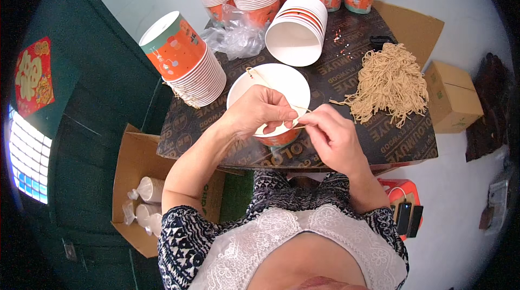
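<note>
A thin tan cord (301, 109) runs between my two hands, above the mouth of a paper bucket (286, 80) with a white inside and an orange outside. My left hand (262, 110) pinches the cord between thumb and forefinger. Just to the right, the fingertips of my right hand (335, 134) are closed on it too. Another piece of cord with tiny dark beads lies over the bucket's far left rim. To the right on the table is a big heap of tan cords (391, 84).
Stacked paper buckets (189, 62) stand at the left, with more along the back. A bucket stack (295, 35) lies on its side beside crumpled clear plastic (234, 35). Small beads (341, 40) are scattered on the dark table (200, 133). Cardboard boxes (454, 95) flank it.
</note>
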`<state>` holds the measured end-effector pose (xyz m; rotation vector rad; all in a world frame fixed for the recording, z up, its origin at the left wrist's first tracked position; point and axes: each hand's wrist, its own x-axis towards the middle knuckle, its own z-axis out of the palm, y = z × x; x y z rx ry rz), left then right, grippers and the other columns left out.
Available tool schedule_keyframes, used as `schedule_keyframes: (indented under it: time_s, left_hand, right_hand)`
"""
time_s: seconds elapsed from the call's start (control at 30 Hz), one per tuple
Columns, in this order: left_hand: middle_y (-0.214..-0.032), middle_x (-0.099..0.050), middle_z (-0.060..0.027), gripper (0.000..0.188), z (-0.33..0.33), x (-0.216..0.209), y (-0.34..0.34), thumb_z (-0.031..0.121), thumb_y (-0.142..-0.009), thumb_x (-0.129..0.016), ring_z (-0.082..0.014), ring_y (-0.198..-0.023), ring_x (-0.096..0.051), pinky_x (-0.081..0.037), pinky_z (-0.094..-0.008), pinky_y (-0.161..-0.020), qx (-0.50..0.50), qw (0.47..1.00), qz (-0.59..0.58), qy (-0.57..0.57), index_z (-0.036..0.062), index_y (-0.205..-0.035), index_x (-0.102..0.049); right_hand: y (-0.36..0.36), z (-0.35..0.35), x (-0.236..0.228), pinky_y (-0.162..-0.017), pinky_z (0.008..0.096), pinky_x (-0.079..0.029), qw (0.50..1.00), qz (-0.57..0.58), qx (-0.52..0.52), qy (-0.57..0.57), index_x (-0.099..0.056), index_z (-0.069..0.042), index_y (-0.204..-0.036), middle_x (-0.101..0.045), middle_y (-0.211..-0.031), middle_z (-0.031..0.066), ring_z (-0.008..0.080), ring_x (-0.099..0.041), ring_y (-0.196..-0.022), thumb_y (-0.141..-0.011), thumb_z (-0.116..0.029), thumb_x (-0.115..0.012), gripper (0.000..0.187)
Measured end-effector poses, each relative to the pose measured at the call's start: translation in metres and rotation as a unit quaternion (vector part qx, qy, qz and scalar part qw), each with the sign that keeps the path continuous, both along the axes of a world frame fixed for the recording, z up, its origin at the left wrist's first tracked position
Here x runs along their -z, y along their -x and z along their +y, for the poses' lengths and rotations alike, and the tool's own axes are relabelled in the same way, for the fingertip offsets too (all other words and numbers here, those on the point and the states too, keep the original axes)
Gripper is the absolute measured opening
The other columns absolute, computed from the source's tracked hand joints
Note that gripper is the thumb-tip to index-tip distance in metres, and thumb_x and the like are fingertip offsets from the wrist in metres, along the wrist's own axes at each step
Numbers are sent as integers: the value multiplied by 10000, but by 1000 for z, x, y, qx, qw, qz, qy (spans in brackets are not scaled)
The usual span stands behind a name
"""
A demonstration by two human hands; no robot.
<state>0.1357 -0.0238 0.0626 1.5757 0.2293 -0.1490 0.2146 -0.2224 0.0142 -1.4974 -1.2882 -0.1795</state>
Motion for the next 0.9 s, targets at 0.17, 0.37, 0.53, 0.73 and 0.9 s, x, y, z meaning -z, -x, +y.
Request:
schedule_keyframes:
  time_s: [0.17, 0.37, 0.53, 0.73, 0.9]
  left_hand:
    - [-752, -691, -107, 97, 1, -1, -1, 34, -844, -717, -100, -517, -544, -427, -229, -463, 10, 1000, -14, 15, -58, -835, -686]
    - [-784, -696, -117, 82, 0, -3, -2, -22, -797, -712, -126, -576, -613, -484, -242, -499, 49, 999, -8, -7, -68, -860, -684]
    - [-773, -688, -106, 91, 2, 5, -2, -38, -784, -708, -132, -576, -617, -486, -241, -500, 50, 998, -26, 7, -69, -867, -688]
    - [-749, -669, -98, 64, -1, 9, -5, -33, -792, -709, -132, -560, -603, -483, -244, -500, 38, 998, -24, 36, -53, -843, -675]
    - [-773, -660, -94, 61, -4, 4, -2, -14, -819, -688, -135, -607, -607, -489, -242, -526, 25, 999, -24, 37, -28, -822, -629]
  right_hand:
    - [-10, 7, -10, -632, 373, -513, 998, -24, 9, -49, -639, -27, -1002, -611, -883, 129, 308, -650, -767, -852, 67, -607, 180]
    - [-17, 26, -12, -678, 390, -510, 996, -33, -8, -81, -644, -16, -965, -628, -883, 132, 321, -641, -784, -817, 71, -624, 172]
    - [-21, 40, -11, -702, 385, -503, 995, -27, -36, -85, -652, -15, -934, -639, -877, 132, 314, -630, -797, -788, 65, -643, 167]
    - [-20, 42, -9, -762, 379, -503, 994, -28, -23, -100, -668, -24, -966, -638, -934, 127, 301, -620, -882, -795, 69, -637, 197]
    - [-23, 21, 1, -844, 377, -473, 997, -10, 44, -68, -649, -5, -966, -561, -1150, 147, 294, -562, -1000, -842, 29, -636, 129]
